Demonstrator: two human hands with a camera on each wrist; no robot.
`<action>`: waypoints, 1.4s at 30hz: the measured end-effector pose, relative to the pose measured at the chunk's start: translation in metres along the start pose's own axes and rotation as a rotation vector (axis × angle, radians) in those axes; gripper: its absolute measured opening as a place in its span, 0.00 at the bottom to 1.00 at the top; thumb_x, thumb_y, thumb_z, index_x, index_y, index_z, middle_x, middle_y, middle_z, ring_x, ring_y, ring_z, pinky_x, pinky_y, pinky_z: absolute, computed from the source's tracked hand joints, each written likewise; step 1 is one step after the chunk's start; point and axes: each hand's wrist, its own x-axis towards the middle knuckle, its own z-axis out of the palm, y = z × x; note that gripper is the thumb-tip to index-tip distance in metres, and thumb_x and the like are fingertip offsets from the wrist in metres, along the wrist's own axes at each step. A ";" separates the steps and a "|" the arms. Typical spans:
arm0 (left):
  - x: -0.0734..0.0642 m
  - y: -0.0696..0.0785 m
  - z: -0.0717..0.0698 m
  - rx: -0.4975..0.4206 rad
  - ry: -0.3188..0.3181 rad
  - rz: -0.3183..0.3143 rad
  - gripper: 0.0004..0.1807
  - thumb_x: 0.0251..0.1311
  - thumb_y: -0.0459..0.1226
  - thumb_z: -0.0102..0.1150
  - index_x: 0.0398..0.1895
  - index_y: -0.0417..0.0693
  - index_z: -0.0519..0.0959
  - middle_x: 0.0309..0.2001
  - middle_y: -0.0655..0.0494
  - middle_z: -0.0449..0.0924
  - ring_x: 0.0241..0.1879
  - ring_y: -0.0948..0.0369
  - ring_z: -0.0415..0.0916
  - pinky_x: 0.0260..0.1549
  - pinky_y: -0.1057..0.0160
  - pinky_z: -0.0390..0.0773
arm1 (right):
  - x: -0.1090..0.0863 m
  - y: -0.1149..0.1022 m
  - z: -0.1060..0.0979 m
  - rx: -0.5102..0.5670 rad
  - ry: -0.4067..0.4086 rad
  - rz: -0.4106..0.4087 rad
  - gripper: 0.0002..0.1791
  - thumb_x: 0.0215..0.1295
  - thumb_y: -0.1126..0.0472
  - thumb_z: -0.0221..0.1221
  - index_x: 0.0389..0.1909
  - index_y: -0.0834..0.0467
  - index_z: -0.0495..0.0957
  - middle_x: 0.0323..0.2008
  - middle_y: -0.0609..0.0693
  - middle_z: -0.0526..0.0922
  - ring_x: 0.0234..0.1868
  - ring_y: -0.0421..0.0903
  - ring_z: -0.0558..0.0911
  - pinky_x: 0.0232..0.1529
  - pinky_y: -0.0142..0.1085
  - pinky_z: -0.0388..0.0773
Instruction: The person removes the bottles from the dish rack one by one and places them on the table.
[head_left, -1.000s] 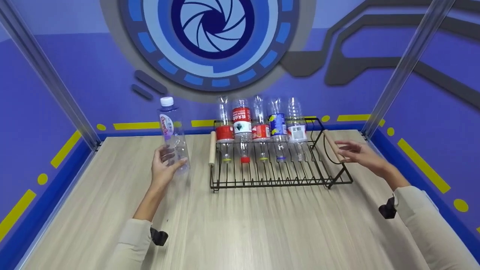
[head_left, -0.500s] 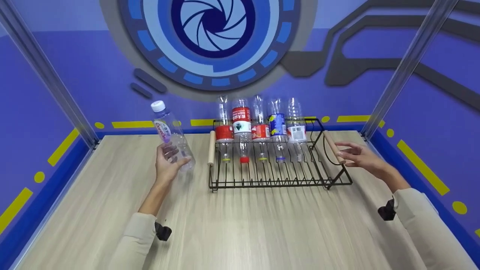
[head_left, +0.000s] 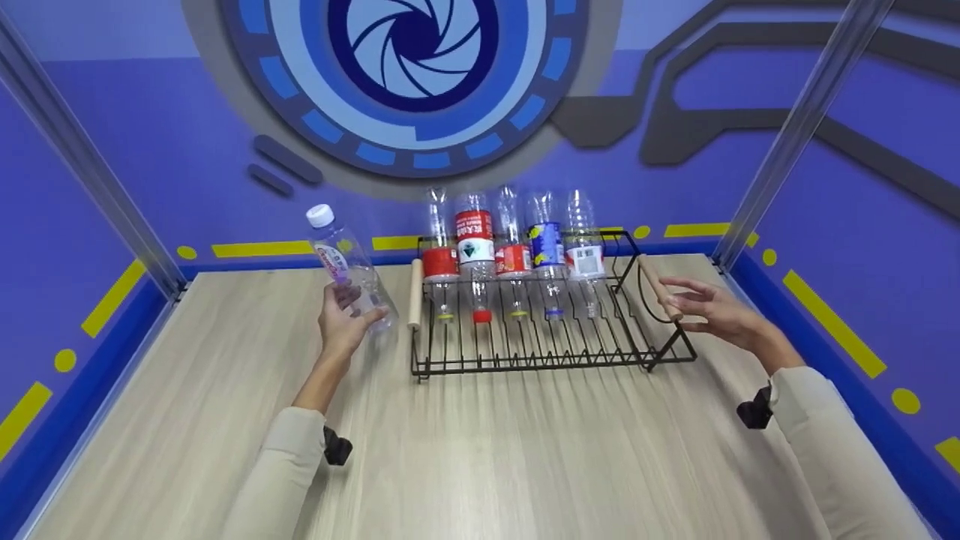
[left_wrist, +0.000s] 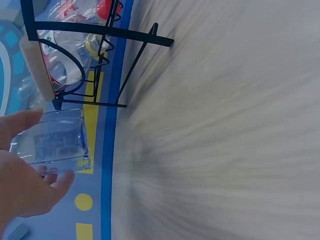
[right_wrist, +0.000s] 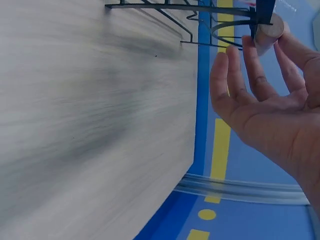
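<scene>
A clear square-sided plastic bottle with a white cap hangs left of the rack, leaning leftward. My left hand grips its lower part, fingers and thumb on opposite sides. In the left wrist view the bottle's base faces the camera. A black wire dish rack stands on the table, with several clear bottles upside down in it, such as one with a red cap. At the rack's right wooden handle, my right hand holds lightly between thumb and fingers; the other fingers are spread below.
The rack's left wooden handle stands close to the held bottle. Behind the rack rises a blue printed wall. Side walls with metal corner posts bound the wooden table.
The held bottle has gone from nearly upright to tilted, its cap leaning left. My left hand has moved slightly right, nearer the rack. The right hand stays at the handle.
</scene>
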 end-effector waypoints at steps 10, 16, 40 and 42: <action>0.012 -0.010 0.015 0.023 0.002 0.022 0.42 0.53 0.24 0.71 0.71 0.35 0.61 0.71 0.33 0.69 0.72 0.42 0.66 0.73 0.49 0.66 | 0.003 0.008 -0.003 0.118 -0.071 0.007 0.35 0.80 0.56 0.51 0.82 0.46 0.49 0.67 0.45 0.66 0.58 0.31 0.76 0.75 0.67 0.49; 0.017 -0.012 0.020 0.125 0.012 0.044 0.40 0.50 0.25 0.73 0.67 0.32 0.66 0.66 0.32 0.74 0.67 0.41 0.72 0.68 0.48 0.72 | 0.004 0.010 -0.001 0.100 -0.078 0.005 0.35 0.81 0.54 0.50 0.82 0.45 0.49 0.75 0.56 0.58 0.60 0.33 0.77 0.74 0.62 0.55; 0.028 -0.028 0.032 0.348 -0.114 0.074 0.41 0.51 0.27 0.71 0.70 0.38 0.66 0.66 0.33 0.74 0.66 0.39 0.72 0.67 0.43 0.72 | 0.000 0.012 0.003 0.093 -0.097 -0.011 0.34 0.82 0.51 0.47 0.82 0.42 0.46 0.79 0.64 0.54 0.60 0.33 0.77 0.73 0.74 0.44; 0.030 -0.029 0.034 0.350 -0.113 0.081 0.41 0.51 0.26 0.70 0.71 0.37 0.66 0.66 0.33 0.74 0.66 0.38 0.72 0.67 0.43 0.72 | 0.001 0.012 0.003 0.073 -0.096 -0.022 0.34 0.83 0.50 0.46 0.83 0.43 0.45 0.78 0.65 0.55 0.62 0.35 0.77 0.73 0.74 0.45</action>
